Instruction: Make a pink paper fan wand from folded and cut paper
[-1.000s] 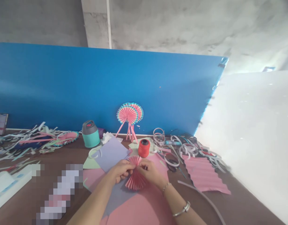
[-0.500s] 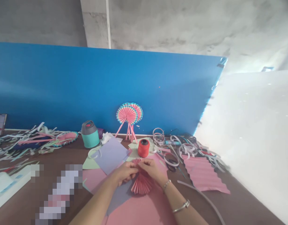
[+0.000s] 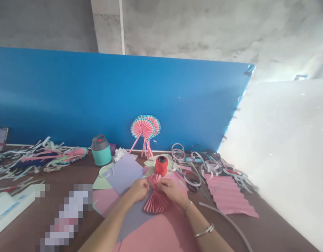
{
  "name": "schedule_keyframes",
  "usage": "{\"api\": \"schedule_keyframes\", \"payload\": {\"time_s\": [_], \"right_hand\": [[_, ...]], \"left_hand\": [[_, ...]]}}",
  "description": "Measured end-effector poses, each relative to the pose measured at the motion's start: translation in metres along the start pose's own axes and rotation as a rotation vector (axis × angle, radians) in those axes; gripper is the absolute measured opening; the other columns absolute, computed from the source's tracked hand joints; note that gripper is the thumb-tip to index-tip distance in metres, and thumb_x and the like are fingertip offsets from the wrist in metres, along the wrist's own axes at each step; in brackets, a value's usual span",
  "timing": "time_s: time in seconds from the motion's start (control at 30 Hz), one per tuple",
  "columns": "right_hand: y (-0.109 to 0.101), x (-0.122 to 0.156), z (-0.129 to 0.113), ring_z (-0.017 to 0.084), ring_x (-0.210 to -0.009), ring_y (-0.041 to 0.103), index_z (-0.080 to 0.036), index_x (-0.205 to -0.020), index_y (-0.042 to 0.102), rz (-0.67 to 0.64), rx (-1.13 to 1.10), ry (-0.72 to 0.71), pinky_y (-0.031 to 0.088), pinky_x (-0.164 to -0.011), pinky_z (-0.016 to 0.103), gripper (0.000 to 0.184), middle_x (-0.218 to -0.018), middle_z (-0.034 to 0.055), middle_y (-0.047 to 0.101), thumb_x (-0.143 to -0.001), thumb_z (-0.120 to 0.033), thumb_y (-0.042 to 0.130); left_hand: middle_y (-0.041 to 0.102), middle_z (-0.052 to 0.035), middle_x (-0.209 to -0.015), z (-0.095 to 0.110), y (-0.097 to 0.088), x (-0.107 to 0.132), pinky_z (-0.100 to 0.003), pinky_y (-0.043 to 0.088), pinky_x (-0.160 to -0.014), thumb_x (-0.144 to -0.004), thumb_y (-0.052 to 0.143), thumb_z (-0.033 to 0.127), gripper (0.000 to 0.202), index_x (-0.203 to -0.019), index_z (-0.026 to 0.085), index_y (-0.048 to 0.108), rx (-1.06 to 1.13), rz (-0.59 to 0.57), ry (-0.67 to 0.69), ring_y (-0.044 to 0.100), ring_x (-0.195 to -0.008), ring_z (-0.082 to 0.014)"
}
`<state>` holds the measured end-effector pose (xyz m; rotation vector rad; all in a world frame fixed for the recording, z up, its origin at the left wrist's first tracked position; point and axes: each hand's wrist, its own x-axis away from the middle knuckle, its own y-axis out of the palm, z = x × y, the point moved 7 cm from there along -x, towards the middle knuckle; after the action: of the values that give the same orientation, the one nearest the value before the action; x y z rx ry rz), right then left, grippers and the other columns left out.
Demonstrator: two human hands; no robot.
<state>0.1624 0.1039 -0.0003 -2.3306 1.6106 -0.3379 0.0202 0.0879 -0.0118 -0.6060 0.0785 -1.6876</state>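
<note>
Pleated pink paper is pinched narrow at its middle and fans out at both ends, standing over the stacked sheets. Against its narrow waist, my right hand has its fingers closed on the paper's right side. My left hand is closed just left of the waist, with a small gap to the paper. Whatever its fingers pinch is too fine to make out. A spool of red thread stands right behind the pleated paper.
Pink and lilac sheets lie beneath my hands. Finished paper fans lean on the blue panel. A teal-and-grey container stands behind left. Paper strip rolls and a creased pink sheet lie right. A power strip is at left.
My left hand has moved left, away from the pleated paper's waist. The paper's lower fan has shifted slightly left and up, and its upper fan shows more. My right hand stays nearly in place.
</note>
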Motion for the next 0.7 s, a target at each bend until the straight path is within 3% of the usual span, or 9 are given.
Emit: {"api": "schedule_keyframes", "payload": {"time_s": [0.13,0.33,0.43,0.57,0.7], "right_hand": [[-0.004,0.0,-0.003,0.01,-0.052,0.031,-0.021,-0.05,0.033,0.039,0.048,-0.023,0.023,-0.05,0.023,0.023,-0.054,-0.0052,0.032,-0.067,-0.026,0.048],[-0.006,-0.001,-0.002,0.01,-0.052,0.034,-0.021,-0.053,0.04,0.041,0.035,-0.044,0.025,-0.05,0.023,0.024,-0.054,-0.0051,0.036,-0.071,-0.033,0.05],[-0.006,-0.002,-0.001,0.01,-0.053,0.035,-0.02,-0.053,0.042,0.039,0.015,-0.057,0.026,-0.05,0.023,0.025,-0.054,-0.0051,0.038,-0.072,-0.035,0.05],[-0.004,-0.002,0.001,0.011,-0.053,0.04,-0.02,-0.054,0.049,0.025,-0.012,-0.063,0.03,-0.05,0.022,0.025,-0.054,-0.0044,0.044,-0.072,-0.037,0.052],[0.003,0.0,-0.003,0.012,-0.056,0.047,-0.018,-0.059,0.063,-0.033,-0.036,-0.095,0.035,-0.053,0.023,0.024,-0.058,-0.002,0.057,-0.072,-0.037,0.056]], "left_hand": [[0.044,0.0076,-0.04,0.0,-0.001,-0.002,-0.021,0.021,-0.043,-0.072,0.051,0.007,0.018,-0.061,0.02,0.044,-0.027,0.001,0.009,0.035,-0.038,-0.0069],[0.048,0.0052,-0.037,-0.005,0.008,0.002,-0.021,0.014,-0.037,-0.08,0.043,0.022,0.017,-0.063,0.021,0.042,0.026,-0.146,-0.048,0.033,-0.03,-0.0082],[0.048,0.0058,-0.041,-0.005,0.007,0.002,-0.021,0.012,-0.037,-0.081,0.047,0.037,0.025,-0.062,0.021,0.041,0.103,-0.162,-0.053,0.03,-0.03,-0.0056],[0.052,0.0071,-0.054,-0.004,0.007,-0.001,-0.021,0.011,-0.038,-0.07,0.059,0.054,0.037,-0.071,0.02,0.047,0.236,-0.141,-0.042,0.027,-0.034,-0.0024],[0.051,0.0064,-0.059,-0.002,0.013,-0.004,-0.022,0.009,-0.04,-0.062,0.068,0.051,0.038,-0.07,0.017,0.052,0.308,-0.132,0.0,0.029,-0.038,-0.0017]]}}
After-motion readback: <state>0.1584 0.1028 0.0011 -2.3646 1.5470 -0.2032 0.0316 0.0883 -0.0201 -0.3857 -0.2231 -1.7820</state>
